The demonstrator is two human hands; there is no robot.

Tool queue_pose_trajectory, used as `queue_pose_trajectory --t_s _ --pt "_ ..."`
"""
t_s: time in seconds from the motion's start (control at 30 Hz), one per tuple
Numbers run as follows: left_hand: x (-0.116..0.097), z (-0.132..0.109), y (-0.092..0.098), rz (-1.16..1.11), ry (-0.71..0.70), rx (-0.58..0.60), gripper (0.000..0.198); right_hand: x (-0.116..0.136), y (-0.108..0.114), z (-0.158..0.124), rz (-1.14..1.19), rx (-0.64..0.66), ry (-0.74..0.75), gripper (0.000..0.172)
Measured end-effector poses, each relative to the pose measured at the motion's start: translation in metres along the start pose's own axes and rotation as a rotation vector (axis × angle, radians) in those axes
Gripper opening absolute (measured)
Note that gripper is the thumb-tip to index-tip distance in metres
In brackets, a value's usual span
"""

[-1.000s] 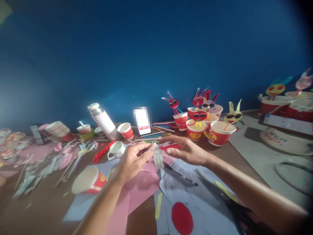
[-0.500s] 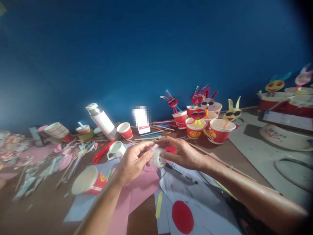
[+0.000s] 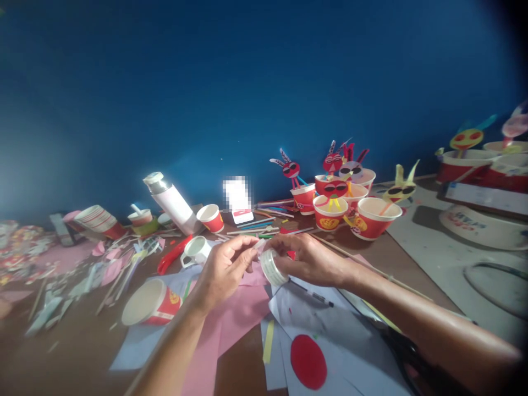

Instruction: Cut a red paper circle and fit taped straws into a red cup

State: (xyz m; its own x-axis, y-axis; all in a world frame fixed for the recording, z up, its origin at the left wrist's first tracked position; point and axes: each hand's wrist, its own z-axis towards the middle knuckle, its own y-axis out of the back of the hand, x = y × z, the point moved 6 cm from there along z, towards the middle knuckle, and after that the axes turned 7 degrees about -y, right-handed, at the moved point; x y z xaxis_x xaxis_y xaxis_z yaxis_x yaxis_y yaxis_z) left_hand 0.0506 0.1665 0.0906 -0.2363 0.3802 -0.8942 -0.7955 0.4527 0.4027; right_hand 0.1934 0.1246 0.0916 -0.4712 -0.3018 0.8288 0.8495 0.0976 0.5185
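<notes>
A roll of clear tape (image 3: 270, 268) hangs from my right hand (image 3: 309, 258), whose fingers are closed round its side and inside its ring. My left hand (image 3: 228, 264) pinches a whitish piece of tape (image 3: 260, 245) between thumb and index finger, just left of the roll. Whether this piece still joins the roll I cannot tell. Below the hands lie pink paper (image 3: 243, 313) and white paper (image 3: 346, 335). A black marker (image 3: 311, 292) rests under my right hand, and a red paper oval (image 3: 308, 362) lies nearer to me.
Red paper cups (image 3: 378, 218) with paper-face figures stand at the back right. A tipped paper cup (image 3: 150, 303), a white mug (image 3: 197, 251), a thermos (image 3: 171, 203) and paper scraps (image 3: 115, 264) are on the left. A thin wooden stick (image 3: 396, 282) lies behind my right forearm.
The tape roll has turned and shifted slightly right with my right hand, widening its distance from my left fingers. My left hand stays almost in place.
</notes>
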Motion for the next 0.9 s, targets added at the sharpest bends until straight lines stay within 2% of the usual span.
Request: queue_pose_trajectory --t_s 0.1,0.3,0.53,0.9 --pt "0.000 0.000 0.000 -0.012 -0.005 -0.006 0.025 0.002 0.002 0.000 0.050 0.033 -0.025 0.032" --pt "-0.005 0.000 -0.002 0.020 -0.056 0.019 0.023 -0.002 0.004 -0.001 -0.030 0.096 -0.032 0.036" --pt "-0.005 0.001 -0.004 0.035 -0.061 0.048 0.023 -0.005 0.002 0.000 -0.047 0.104 0.021 0.028" --pt "-0.001 0.000 -0.010 -0.201 0.055 0.085 0.025 -0.004 0.002 0.000 -0.037 0.109 -0.019 0.023"
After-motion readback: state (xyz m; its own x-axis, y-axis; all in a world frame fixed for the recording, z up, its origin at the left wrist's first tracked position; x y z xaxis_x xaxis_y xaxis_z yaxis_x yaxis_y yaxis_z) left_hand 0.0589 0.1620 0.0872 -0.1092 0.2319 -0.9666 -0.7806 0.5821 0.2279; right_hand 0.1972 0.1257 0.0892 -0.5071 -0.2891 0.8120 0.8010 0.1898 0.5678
